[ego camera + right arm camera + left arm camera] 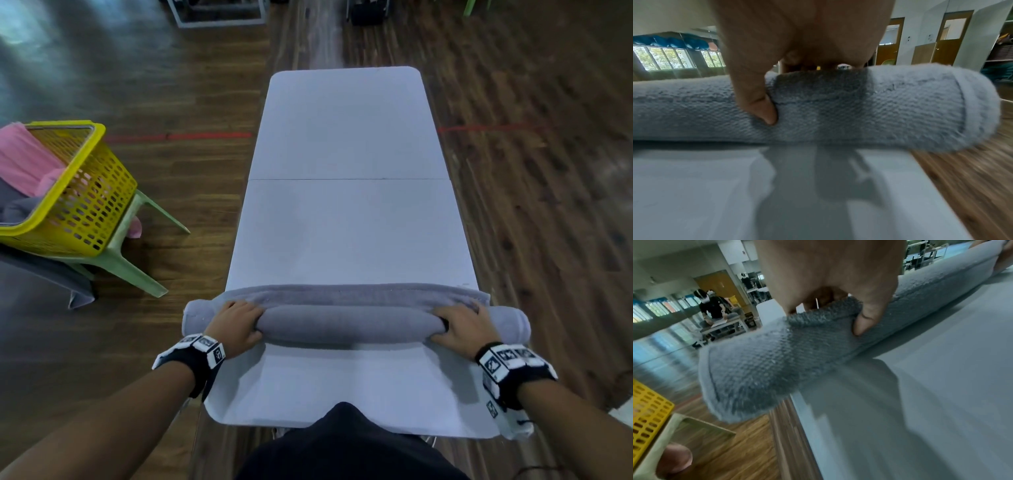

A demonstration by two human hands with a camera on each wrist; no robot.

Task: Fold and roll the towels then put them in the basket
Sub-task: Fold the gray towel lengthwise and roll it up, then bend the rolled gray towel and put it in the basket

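Note:
A grey towel (352, 323) lies across the near part of the white table (346, 226), almost wholly rolled into a long roll, with a narrow flat strip left on its far side. Both ends of the roll stick out past the table's sides. My left hand (236, 323) grips the roll near its left end, fingers curled over the top and thumb pressed into the near side (863, 321). My right hand (462, 325) grips it near the right end the same way, thumb dug into the cloth (764, 110). The yellow basket (92, 192) stands on a green chair to the left.
A pink towel (24, 161) and a grey one hang in and over the basket. The green plastic chair (130, 260) stands on the wooden floor, a short way left of the table. A red tape line (178, 136) crosses the floor. Another person sits far off in the room.

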